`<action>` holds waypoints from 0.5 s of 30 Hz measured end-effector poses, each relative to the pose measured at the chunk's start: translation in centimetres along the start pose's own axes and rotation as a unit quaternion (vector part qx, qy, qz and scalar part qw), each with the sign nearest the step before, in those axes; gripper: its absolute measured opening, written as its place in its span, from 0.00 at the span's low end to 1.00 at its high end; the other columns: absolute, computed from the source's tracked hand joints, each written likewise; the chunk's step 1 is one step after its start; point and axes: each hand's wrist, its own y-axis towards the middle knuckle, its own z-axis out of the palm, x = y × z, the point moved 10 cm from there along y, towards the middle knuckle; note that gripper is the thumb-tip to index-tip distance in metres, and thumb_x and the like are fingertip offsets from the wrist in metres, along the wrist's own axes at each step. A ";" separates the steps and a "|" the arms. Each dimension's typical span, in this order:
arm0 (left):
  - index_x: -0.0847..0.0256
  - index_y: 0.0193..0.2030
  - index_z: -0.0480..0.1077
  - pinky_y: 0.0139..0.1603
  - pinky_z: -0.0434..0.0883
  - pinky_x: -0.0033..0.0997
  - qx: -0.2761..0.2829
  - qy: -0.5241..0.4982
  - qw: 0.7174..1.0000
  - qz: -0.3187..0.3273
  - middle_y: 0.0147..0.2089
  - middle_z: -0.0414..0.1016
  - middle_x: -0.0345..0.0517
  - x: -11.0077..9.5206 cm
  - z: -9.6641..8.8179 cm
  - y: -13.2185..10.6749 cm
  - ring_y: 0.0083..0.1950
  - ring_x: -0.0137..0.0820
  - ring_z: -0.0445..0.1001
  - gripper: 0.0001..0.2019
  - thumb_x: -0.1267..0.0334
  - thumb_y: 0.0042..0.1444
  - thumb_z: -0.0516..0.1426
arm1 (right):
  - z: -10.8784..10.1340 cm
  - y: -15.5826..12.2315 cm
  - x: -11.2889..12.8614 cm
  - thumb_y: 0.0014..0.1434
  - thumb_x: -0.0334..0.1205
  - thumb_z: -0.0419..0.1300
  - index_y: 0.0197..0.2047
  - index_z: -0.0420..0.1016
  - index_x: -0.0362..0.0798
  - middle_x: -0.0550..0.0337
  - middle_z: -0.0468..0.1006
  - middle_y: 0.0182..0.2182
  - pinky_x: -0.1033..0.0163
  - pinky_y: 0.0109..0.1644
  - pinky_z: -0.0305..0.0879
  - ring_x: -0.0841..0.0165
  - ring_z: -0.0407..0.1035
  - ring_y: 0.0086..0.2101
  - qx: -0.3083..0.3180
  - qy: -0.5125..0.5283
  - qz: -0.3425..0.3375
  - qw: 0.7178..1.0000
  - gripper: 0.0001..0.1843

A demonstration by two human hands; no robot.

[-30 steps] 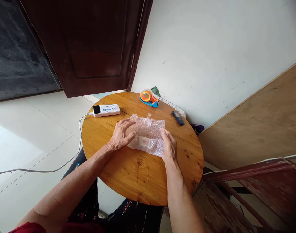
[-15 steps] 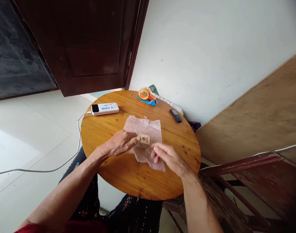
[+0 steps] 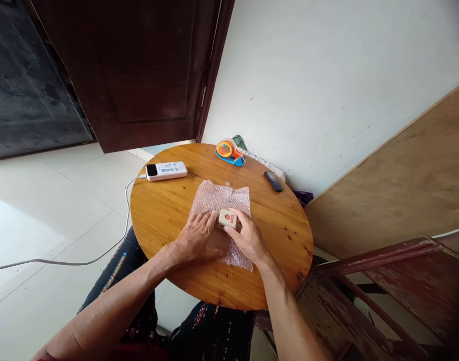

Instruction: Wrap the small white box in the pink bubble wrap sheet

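Observation:
A sheet of clear bubble wrap lies spread flat in the middle of a round wooden table. On its near part sits a small pale box with a red mark. My left hand rests on the wrap with its fingertips against the box's left side. My right hand grips the box from the right and front, fingers curled round it.
A white power bank with a white cable lies at the table's far left. An orange and blue tape dispenser and a small dark object sit near the white wall. A dark door stands behind; wooden boards lean at right.
The bubble wrap was folded over the box a second ago; it now lies unfolded with the box bare on top. Both hands have come together on the box.

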 end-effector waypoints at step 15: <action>0.61 0.65 0.64 0.73 0.51 0.59 -0.002 0.035 0.998 0.049 0.72 0.56 0.63 -0.7 0.4 -1.2 0.74 0.56 0.50 0.44 0.36 0.47 0.62 | -11.6 -8.8 -7.7 0.60 0.55 0.58 0.64 0.65 0.42 0.38 0.72 0.58 0.40 0.62 0.62 0.49 0.66 0.58 -0.257 -0.199 0.060 0.944 0.35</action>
